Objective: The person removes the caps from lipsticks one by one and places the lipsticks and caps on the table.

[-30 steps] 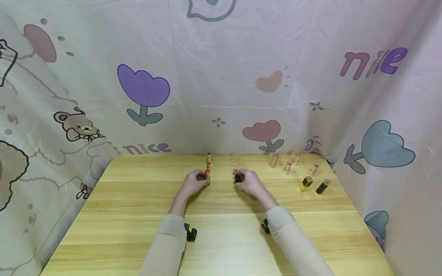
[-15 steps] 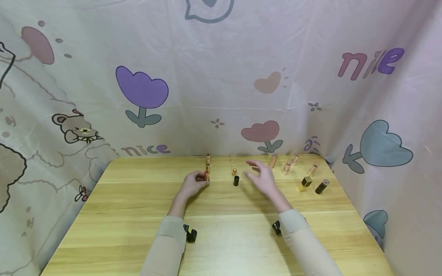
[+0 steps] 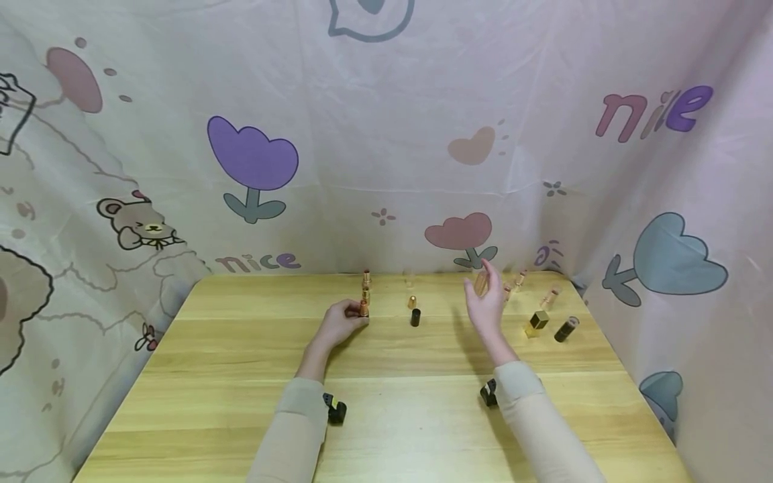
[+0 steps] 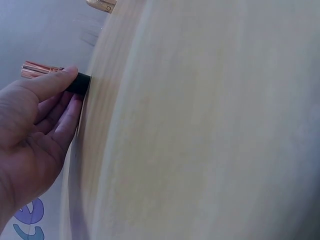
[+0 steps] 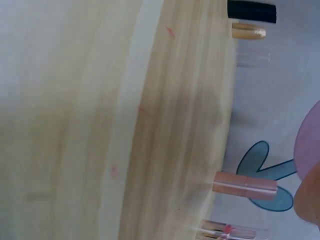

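My left hand (image 3: 339,325) pinches a lipstick (image 4: 79,84) with a black base and a shiny rose-gold upper part, upright on the table. Directly behind it in the head view stand two more gold lipsticks, one at the middle (image 3: 366,295) and one at the back (image 3: 366,277). My right hand (image 3: 488,310) is raised with thumb and fingers spread, holding nothing. Between its thumb and forefinger shows a pinkish tube (image 3: 480,284), which stands upright in the right wrist view, a fingertip (image 5: 309,195) just beyond its top.
A black cap (image 3: 415,317), a small gold piece (image 3: 413,302) and a clear cap (image 3: 409,278) stand mid-table. To the right are several clear-capped rose-gold lipsticks (image 3: 550,297), a gold square tube (image 3: 536,323) and a dark tube (image 3: 566,329). A printed curtain (image 3: 374,134) hangs behind.
My right hand has let go of the black cap, leaving it standing, and has moved right to the pinkish tube. My left hand keeps its pinch on the lipstick.
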The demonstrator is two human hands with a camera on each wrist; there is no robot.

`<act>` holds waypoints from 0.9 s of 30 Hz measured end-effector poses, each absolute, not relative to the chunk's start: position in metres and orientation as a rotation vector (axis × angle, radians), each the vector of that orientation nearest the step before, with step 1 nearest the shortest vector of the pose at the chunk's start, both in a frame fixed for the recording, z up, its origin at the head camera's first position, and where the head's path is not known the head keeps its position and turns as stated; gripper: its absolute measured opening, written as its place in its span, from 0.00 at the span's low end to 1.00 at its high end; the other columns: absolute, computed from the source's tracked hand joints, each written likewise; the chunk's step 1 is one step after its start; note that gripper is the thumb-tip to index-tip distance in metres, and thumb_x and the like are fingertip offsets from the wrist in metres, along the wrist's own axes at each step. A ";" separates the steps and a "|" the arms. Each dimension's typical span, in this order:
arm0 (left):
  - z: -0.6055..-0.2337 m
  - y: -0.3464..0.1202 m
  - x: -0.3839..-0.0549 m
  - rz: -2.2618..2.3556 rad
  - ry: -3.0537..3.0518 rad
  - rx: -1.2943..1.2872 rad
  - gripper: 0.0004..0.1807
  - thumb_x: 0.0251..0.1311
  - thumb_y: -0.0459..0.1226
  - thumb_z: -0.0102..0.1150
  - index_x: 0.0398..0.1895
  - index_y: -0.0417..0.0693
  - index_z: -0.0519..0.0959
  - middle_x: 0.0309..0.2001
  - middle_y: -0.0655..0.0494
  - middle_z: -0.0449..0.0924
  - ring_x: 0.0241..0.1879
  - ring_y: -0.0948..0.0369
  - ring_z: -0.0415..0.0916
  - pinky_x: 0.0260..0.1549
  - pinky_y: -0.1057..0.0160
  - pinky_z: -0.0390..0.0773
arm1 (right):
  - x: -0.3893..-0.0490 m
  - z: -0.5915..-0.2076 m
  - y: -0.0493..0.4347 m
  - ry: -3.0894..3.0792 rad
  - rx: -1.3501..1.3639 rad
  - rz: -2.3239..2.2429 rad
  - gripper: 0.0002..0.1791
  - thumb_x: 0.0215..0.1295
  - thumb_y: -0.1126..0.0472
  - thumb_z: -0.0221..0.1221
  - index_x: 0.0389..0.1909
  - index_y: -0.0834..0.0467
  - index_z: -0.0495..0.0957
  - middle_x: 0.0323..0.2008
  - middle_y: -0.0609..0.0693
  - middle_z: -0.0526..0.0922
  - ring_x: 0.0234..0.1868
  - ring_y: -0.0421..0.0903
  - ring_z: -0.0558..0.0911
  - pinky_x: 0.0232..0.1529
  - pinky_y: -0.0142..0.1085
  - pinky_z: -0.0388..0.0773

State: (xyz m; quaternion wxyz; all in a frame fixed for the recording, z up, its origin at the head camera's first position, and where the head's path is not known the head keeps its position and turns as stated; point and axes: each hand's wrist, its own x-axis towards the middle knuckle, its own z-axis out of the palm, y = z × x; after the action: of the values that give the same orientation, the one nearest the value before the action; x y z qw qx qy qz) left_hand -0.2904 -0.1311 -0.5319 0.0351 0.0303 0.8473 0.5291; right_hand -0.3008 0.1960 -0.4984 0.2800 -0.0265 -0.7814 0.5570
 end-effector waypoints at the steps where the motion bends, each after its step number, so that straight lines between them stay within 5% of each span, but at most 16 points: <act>1: -0.532 -0.131 -0.291 1.626 2.604 0.092 0.16 0.62 0.29 0.71 0.52 0.34 0.80 0.48 0.42 0.84 0.51 0.48 0.82 0.58 0.48 0.82 | -0.302 -0.499 0.197 -2.095 -0.093 1.490 0.34 0.68 0.66 0.65 0.74 0.60 0.67 0.73 0.58 0.69 0.75 0.61 0.65 0.79 0.51 0.60; 18: -0.534 -0.130 -0.291 1.643 2.581 0.093 0.17 0.62 0.29 0.71 0.52 0.34 0.80 0.49 0.42 0.84 0.52 0.48 0.82 0.59 0.49 0.82 | -0.324 -0.507 0.204 -2.117 -0.315 1.678 0.38 0.71 0.68 0.60 0.78 0.69 0.57 0.76 0.67 0.62 0.78 0.63 0.59 0.81 0.49 0.54; 27: -0.534 -0.130 -0.292 1.652 2.582 0.087 0.16 0.62 0.28 0.71 0.52 0.34 0.80 0.49 0.42 0.85 0.52 0.48 0.82 0.58 0.49 0.82 | -0.340 -0.519 0.212 -2.117 -0.392 1.702 0.26 0.73 0.74 0.49 0.71 0.74 0.64 0.62 0.72 0.72 0.65 0.60 0.71 0.72 0.48 0.69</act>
State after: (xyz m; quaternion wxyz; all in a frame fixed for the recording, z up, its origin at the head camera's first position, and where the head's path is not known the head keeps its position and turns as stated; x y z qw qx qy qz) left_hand -0.2917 -0.1295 -0.5343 0.0375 0.0284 0.8415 0.5382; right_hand -0.3398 0.2122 -0.5194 0.1973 -0.1399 -0.7562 0.6080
